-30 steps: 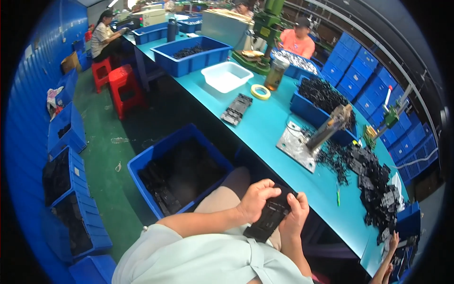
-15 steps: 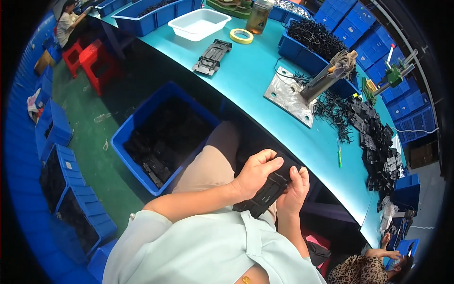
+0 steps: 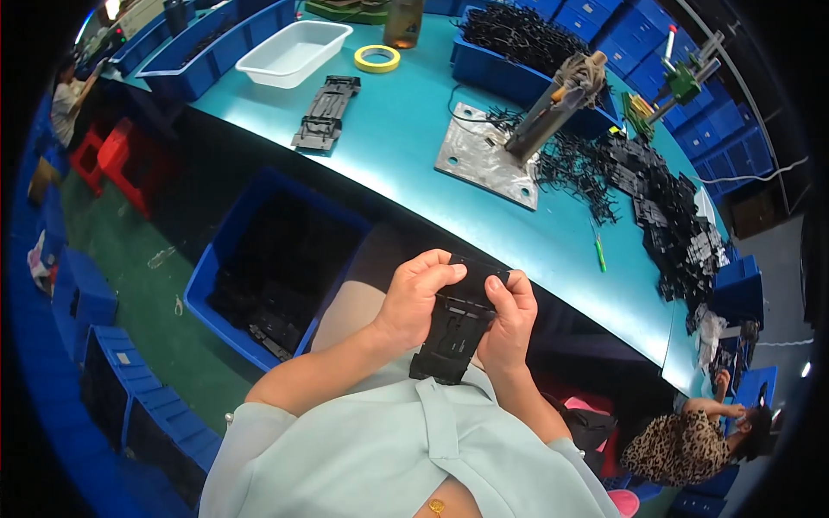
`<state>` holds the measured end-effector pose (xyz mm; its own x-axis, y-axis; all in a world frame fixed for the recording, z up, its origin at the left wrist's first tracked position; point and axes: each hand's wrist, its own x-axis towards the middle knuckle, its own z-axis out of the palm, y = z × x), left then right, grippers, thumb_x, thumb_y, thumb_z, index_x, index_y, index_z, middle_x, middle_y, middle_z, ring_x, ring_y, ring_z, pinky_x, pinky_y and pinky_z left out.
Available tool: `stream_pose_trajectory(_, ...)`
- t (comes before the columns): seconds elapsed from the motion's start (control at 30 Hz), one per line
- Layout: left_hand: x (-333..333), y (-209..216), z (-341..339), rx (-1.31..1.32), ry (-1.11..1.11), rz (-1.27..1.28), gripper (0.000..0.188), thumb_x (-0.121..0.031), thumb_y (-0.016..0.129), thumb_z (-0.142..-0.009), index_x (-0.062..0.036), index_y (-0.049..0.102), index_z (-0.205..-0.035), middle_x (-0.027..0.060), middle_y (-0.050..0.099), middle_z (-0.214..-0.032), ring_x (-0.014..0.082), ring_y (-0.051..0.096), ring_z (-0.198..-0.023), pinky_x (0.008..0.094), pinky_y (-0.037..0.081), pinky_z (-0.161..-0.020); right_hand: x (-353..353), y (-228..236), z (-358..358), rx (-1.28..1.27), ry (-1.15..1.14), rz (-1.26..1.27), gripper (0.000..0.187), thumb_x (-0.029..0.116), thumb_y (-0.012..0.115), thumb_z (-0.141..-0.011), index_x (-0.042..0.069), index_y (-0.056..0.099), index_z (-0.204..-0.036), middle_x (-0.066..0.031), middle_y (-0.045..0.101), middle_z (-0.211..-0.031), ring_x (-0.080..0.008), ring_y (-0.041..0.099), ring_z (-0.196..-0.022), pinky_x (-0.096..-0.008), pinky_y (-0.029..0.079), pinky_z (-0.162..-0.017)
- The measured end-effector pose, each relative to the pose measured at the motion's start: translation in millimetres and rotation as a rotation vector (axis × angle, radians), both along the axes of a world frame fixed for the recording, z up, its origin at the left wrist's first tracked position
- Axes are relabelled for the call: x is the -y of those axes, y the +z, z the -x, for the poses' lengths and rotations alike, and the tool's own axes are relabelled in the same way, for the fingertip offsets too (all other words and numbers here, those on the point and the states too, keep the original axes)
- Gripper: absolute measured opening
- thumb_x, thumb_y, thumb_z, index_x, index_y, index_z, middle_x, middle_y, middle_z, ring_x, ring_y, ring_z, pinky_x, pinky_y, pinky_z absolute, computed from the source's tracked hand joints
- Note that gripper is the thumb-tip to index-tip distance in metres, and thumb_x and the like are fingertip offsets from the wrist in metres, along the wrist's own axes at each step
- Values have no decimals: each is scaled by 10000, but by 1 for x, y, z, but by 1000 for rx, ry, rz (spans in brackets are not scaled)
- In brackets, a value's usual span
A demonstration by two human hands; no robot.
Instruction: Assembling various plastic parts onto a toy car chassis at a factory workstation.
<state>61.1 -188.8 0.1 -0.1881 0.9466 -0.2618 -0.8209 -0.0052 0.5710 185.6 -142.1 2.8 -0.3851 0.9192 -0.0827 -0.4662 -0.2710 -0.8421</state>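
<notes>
My left hand (image 3: 409, 304) and my right hand (image 3: 508, 325) grip a flat black plastic toy-car chassis (image 3: 452, 335) in front of my lap. Both thumbs press on its far end, while the other fingers are mostly hidden beneath it. Its near end reaches almost to my shirt, and its upward face shows moulded ridges and slots. A similar black chassis (image 3: 327, 114) lies alone on the blue-green table (image 3: 389, 177), ahead and to the left.
A blue bin (image 3: 200, 285) of black parts stands left of my legs. On the table are a white tray (image 3: 259, 73), yellow tape (image 3: 377, 59), a metal post on a plate (image 3: 484, 164), a green-handled tool (image 3: 601, 254) and heaped black parts (image 3: 669, 229). A person (image 3: 691, 440) sits at right.
My view has shifted, so the table sits further left in it. Both hands still hold the chassis, which has turned so its length runs more directly away from me.
</notes>
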Motion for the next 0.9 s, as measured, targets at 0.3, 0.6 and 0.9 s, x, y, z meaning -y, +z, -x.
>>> stream_pose_trajectory(0.3,11,8,0,82,-132,-55,188,-148,527,-917,-21,569,-1049,35,619,-942,100,597,-842,240,491,-715,4,2,-13,-31,-26,-46,99,27,587,-875,63,518,-813,-14,611,-811,-58,550,-726,-198,449,-671)
stream_pose_trajectory(0.6,12,12,-11,-27,-128,13,90,-109,563,-882,-55,552,-953,17,597,-896,97,586,-838,244,489,-733,17,3,-21,-45,-40,-147,62,22,589,-885,47,542,-854,3,598,-824,-40,532,-739,-188,441,-672)
stream_pose_trajectory(0.9,10,5,-17,-104,-109,24,106,-103,544,-882,-35,552,-963,31,610,-906,101,594,-814,249,492,-747,17,-3,-23,-56,-53,-84,107,25,596,-879,57,517,-813,19,573,-794,-26,502,-718,-182,427,-620)
